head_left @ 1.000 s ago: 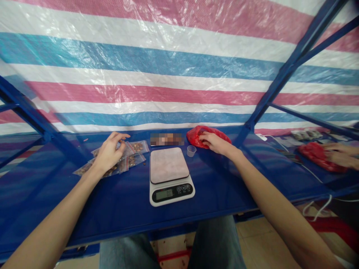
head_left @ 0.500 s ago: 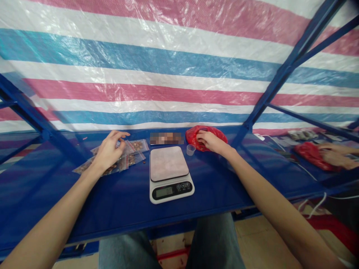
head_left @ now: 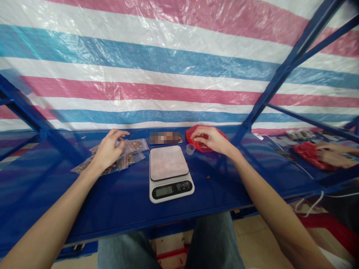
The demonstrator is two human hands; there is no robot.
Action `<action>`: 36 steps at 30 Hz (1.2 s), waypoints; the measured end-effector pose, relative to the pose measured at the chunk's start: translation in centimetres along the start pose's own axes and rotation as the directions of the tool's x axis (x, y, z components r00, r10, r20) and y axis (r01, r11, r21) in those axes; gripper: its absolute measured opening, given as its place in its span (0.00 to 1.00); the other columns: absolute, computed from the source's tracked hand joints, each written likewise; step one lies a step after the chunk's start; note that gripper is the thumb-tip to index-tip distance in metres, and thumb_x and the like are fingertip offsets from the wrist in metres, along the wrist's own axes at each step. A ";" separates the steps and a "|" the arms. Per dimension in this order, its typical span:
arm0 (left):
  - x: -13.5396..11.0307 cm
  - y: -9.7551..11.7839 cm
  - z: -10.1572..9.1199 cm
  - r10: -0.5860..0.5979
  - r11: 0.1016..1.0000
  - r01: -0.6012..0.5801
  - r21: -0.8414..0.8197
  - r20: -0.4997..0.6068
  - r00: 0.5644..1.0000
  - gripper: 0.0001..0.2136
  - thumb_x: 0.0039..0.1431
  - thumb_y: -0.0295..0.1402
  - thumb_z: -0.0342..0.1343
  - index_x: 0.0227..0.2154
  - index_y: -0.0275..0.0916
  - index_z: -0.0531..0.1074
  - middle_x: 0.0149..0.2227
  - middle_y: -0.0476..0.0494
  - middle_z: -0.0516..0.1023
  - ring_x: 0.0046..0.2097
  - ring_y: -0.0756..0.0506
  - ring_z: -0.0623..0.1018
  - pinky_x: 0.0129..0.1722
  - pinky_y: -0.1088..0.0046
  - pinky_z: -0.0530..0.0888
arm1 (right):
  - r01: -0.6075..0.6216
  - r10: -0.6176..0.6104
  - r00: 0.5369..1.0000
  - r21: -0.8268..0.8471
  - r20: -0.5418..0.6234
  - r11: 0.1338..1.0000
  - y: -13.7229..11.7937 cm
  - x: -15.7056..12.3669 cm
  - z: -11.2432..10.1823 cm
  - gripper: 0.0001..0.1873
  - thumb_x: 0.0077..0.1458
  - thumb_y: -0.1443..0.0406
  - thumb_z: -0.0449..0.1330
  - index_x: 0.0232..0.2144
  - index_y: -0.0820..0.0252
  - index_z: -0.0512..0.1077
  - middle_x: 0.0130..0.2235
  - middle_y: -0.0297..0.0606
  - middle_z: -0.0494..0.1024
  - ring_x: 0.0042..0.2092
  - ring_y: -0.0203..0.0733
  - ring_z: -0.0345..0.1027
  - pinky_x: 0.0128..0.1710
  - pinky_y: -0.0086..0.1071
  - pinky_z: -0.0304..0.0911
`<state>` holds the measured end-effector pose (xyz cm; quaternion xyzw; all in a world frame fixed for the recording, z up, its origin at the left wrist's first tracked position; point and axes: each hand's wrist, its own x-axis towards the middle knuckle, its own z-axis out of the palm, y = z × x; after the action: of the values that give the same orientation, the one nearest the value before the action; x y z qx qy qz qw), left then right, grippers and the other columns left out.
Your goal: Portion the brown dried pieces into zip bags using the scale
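Observation:
My left hand (head_left: 108, 149) rests with curled, loosely parted fingers on a pile of small clear packets (head_left: 131, 151) filled with brown bits, left of a white kitchen scale (head_left: 169, 172). My right hand (head_left: 211, 139) hovers over a red plastic bag (head_left: 200, 144) behind the scale, fingers bunched in a pinch on brown bits from the bag. A small clear cup (head_left: 190, 149) stands between the scale and the bag. The scale's plate carries nothing.
Everything lies on a blue shelf board (head_left: 126, 194) framed by blue metal struts (head_left: 269, 93), with a striped tarp behind. A loose brown bit (head_left: 208, 177) lies right of the scale. At far right another person's hands (head_left: 333, 154) work in a second red bag (head_left: 307, 152).
My right hand has lifted out of the red bag, fingers now pinched above it. A loose brown bit now lies right of the scale. My left hand has hardly moved.

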<state>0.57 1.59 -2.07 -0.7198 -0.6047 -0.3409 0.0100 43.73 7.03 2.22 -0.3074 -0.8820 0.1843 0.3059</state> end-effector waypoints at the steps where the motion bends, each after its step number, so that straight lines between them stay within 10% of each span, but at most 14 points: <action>1: 0.0 -0.1 0.0 0.001 1.000 -0.001 -0.001 0.000 1.000 0.19 0.60 0.32 0.48 0.50 0.39 0.78 0.48 0.40 0.77 0.44 0.42 0.79 0.52 0.62 0.75 | 0.020 -0.021 0.998 0.027 0.058 0.999 -0.3 0.0 0.3 0.07 0.64 0.64 0.62 0.38 0.57 0.81 0.41 0.42 0.83 0.42 0.46 0.77 0.44 0.37 0.70; 7: 0.0 -0.3 0.0 0.002 1.000 -0.002 0.002 -0.004 1.000 0.20 0.60 0.32 0.47 0.51 0.39 0.78 0.48 0.39 0.76 0.45 0.41 0.79 0.50 0.62 0.75 | 0.039 -0.045 0.981 0.037 0.190 0.999 -0.1 -0.1 1.2 0.06 0.64 0.63 0.64 0.39 0.59 0.82 0.39 0.41 0.84 0.40 0.44 0.77 0.42 0.36 0.70; 19: 0.0 0.1 -0.2 -0.018 1.000 0.018 -0.007 -0.001 1.000 0.19 0.59 0.32 0.48 0.49 0.40 0.78 0.48 0.39 0.77 0.42 0.41 0.79 0.50 0.59 0.76 | 0.007 -0.007 0.999 0.010 -0.033 1.000 -0.8 -0.2 0.0 0.10 0.65 0.58 0.64 0.39 0.57 0.83 0.43 0.42 0.85 0.44 0.47 0.79 0.48 0.38 0.71; 29: -0.1 0.6 0.1 0.013 1.000 -0.014 0.012 0.021 1.000 0.20 0.59 0.33 0.47 0.50 0.38 0.78 0.49 0.38 0.77 0.43 0.39 0.79 0.49 0.57 0.76 | -0.262 0.292 0.934 -0.159 0.206 0.952 -4.6 -11.5 2.2 0.06 0.62 0.59 0.67 0.40 0.53 0.77 0.35 0.37 0.81 0.34 0.43 0.74 0.35 0.34 0.65; 36: -0.2 0.4 0.3 0.020 1.000 -0.020 -0.003 0.027 0.999 0.19 0.60 0.32 0.48 0.50 0.39 0.78 0.49 0.39 0.76 0.44 0.41 0.79 0.50 0.60 0.75 | -0.178 0.177 0.983 -0.011 -0.053 0.984 -3.6 -5.5 2.1 0.07 0.64 0.61 0.63 0.34 0.57 0.78 0.34 0.38 0.81 0.35 0.43 0.73 0.36 0.34 0.66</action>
<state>1.04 1.42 -2.20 -0.7303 -0.5970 -0.3320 0.0042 44.25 0.50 0.14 -0.3917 -0.8444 0.1959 0.3085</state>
